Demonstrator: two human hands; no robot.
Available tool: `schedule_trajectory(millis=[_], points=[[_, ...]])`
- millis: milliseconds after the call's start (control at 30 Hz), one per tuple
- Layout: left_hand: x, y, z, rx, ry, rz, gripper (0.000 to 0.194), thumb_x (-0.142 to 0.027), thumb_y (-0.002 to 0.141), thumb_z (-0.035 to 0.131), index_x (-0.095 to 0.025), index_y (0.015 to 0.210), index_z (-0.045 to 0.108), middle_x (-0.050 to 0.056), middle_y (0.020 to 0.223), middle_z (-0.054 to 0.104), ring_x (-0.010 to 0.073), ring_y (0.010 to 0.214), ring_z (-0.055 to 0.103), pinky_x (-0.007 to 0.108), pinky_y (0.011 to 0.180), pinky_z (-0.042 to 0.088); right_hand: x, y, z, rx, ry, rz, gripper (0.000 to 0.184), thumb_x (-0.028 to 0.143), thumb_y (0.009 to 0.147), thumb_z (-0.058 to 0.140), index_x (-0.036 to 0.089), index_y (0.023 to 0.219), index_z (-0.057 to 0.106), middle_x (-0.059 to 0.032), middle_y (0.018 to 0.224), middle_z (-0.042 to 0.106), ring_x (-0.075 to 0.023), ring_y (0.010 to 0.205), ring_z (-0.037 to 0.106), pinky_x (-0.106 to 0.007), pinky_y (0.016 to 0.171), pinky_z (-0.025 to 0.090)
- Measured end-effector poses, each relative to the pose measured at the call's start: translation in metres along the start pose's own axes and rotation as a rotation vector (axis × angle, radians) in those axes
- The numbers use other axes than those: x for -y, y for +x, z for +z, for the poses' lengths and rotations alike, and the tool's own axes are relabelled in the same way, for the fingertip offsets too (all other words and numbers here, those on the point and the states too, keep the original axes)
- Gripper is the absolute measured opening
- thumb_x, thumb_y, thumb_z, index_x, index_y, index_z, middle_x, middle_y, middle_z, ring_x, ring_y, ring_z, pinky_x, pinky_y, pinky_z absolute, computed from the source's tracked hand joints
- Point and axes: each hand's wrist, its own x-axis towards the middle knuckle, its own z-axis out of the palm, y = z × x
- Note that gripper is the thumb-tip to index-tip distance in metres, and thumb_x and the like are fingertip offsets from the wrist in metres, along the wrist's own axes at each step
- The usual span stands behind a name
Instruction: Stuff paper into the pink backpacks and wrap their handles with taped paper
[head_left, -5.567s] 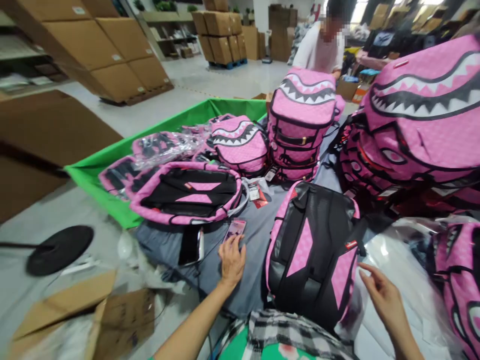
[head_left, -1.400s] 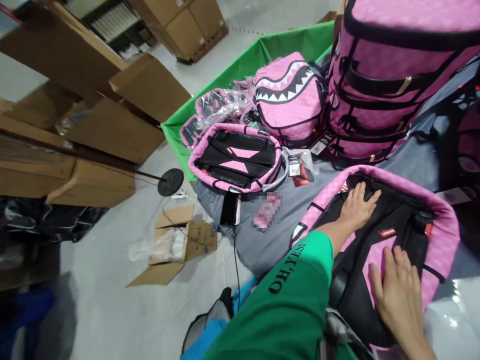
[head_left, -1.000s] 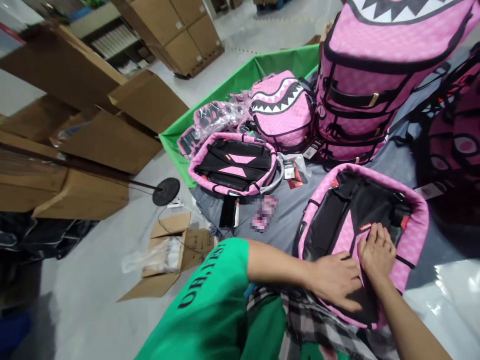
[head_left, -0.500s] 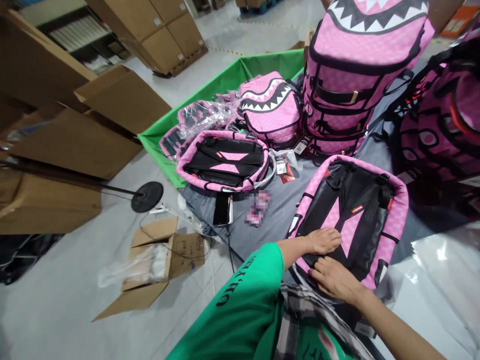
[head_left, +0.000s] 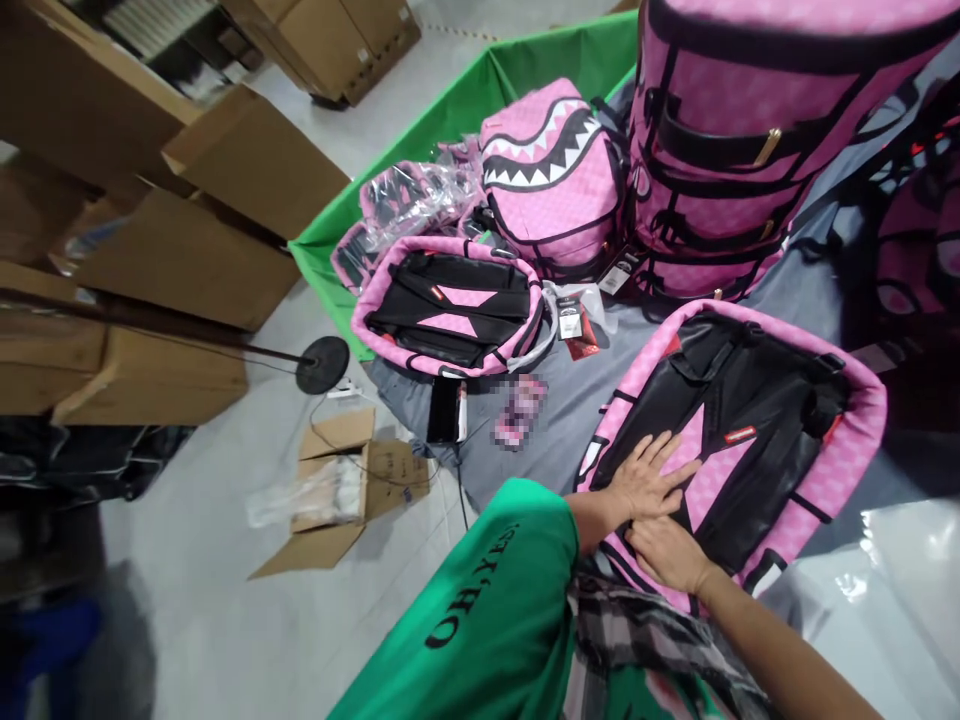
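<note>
On a grey cloth (head_left: 540, 470), a backpack (head_left: 750, 420) lies flat with its black padded back and straps facing up, a pink diamond panel down its middle and a quilted pink rim around it. Its far right edge reaches over a shiny plastic sheet (head_left: 907, 570).

Both hands rest on the lower left part of the backpack. The left hand (head_left: 646, 478), coming from a green sleeve (head_left: 480, 590) printed "OH,YES", is open, palm down and fingers spread, on the black panel with its fingertips at the pink diamond. The right hand (head_left: 666, 555) lies open and flat just below it, close against the left. Neither hand grips anything.

A plaid cloth (head_left: 637, 640) hangs at the bottom of the view, beside the backpack's lower edge.

Beyond the hands lies a second backpack (head_left: 450, 310), also flat with its black back up. Next to it stand a pink backpack with a shark mouth (head_left: 551, 175) and a taller pink stack (head_left: 720, 150). Packs in clear plastic (head_left: 416, 200) lie in a green bin (head_left: 517, 85) behind them. Tags (head_left: 570, 322) lie on the cloth, near a black phone (head_left: 444, 410) and a pixelated object (head_left: 519, 412) too blurred to name. Left of the cloth sit an open cardboard box (head_left: 367, 480) and a round black stand base (head_left: 322, 365).
</note>
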Motion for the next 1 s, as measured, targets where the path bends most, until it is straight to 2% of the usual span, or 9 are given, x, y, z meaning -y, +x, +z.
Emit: schedule_trajectory(millis=[133,233,300,433,533,633,800,900,1000], points=[[-0.002,-0.003,-0.005,0.035,0.01,-0.041,0.056,-0.042,0.094,0.055,-0.032,0.149,0.049,0.008,0.164,0.035,0.0314,0.152,0.03,0.05,0.122,0.028,0.011,0.003,-0.011,-0.038,0.01,0.051,0.029,0.018,0.087,0.044,0.031,0.096,0.069,-0.003,0.083,0.068,-0.0231,0.08,0.064,-0.039,0.079,0.054],[-0.009,-0.008,-0.012,0.019,0.026,-0.027,0.057,-0.041,0.094,0.058,-0.028,0.148,0.051,0.012,0.161,0.039,0.0338,0.149,0.036,0.052,0.12,0.032,0.015,-0.001,-0.034,-0.294,-0.044,0.261,0.035,0.022,0.093,0.042,0.041,0.105,0.069,0.0003,0.081,0.069,-0.0229,0.076,0.066,-0.039,0.073,0.056],[-0.011,-0.006,-0.021,0.01,0.036,0.003,0.061,-0.047,0.092,0.061,-0.024,0.148,0.052,0.015,0.156,0.046,0.036,0.142,0.044,0.051,0.116,0.038,0.005,-0.004,-0.053,-0.494,-0.123,0.468,0.041,0.025,0.097,0.039,0.038,0.128,0.063,-0.0036,0.1,0.072,-0.0269,0.094,0.067,-0.046,0.086,0.055],[0.002,0.037,-0.052,-0.034,0.043,0.03,0.065,-0.052,0.096,0.052,-0.017,0.151,0.047,0.019,0.146,0.056,0.0378,0.133,0.052,0.056,0.113,0.038,-0.033,0.001,-0.085,-0.662,-0.31,0.909,0.058,0.035,0.098,0.042,0.02,0.154,0.039,-0.019,0.155,0.043,-0.0414,0.144,0.035,-0.07,0.114,0.027],[0.023,0.087,-0.064,-0.072,0.063,0.007,0.068,-0.053,0.096,0.052,-0.023,0.156,0.039,0.015,0.163,0.032,0.0409,0.151,0.026,0.062,0.121,0.022,-0.051,0.012,-0.087,-0.573,-0.387,1.107,0.062,0.039,0.096,0.048,0.018,0.154,0.041,-0.0209,0.165,0.026,-0.0435,0.151,0.02,-0.07,0.116,0.02],[0.043,0.115,-0.055,-0.019,0.062,-0.032,0.089,-0.067,0.085,0.062,-0.027,0.159,0.032,0.014,0.171,0.007,0.046,0.155,0.008,0.063,0.123,0.015,-0.052,0.019,-0.077,-0.489,-0.418,1.138,0.064,0.038,0.095,0.049,0.022,0.156,0.038,-0.0183,0.169,0.017,-0.0402,0.154,0.014,-0.066,0.119,0.017],[0.055,0.115,-0.03,0.057,0.081,-0.04,0.101,-0.072,0.08,0.064,-0.026,0.161,0.025,0.014,0.171,-0.002,0.0459,0.155,0.005,0.06,0.123,0.016,-0.048,0.017,-0.063,-0.474,-0.442,1.164,0.064,0.04,0.094,0.051,0.023,0.155,0.04,-0.0173,0.169,0.015,-0.0402,0.155,0.013,-0.065,0.119,0.016],[0.053,0.112,-0.026,0.047,0.117,-0.073,0.1,-0.072,0.08,0.065,-0.027,0.161,0.025,0.014,0.171,-0.002,0.0464,0.155,0.007,0.06,0.123,0.017,-0.051,0.014,-0.075,-0.481,-0.476,1.129,0.059,0.042,0.094,0.051,0.022,0.149,0.049,-0.0187,0.162,0.035,-0.042,0.15,0.027,-0.065,0.116,0.025],[0.049,0.109,-0.025,0.017,0.137,-0.098,0.1,-0.07,0.08,0.066,-0.027,0.161,0.025,0.015,0.171,0.001,0.0459,0.154,0.01,0.059,0.123,0.018,-0.061,0.014,-0.123,-0.454,-0.512,1.027,0.044,0.04,0.097,0.047,0.023,0.134,0.063,-0.0156,0.133,0.066,-0.038,0.125,0.059,-0.06,0.106,0.042]])
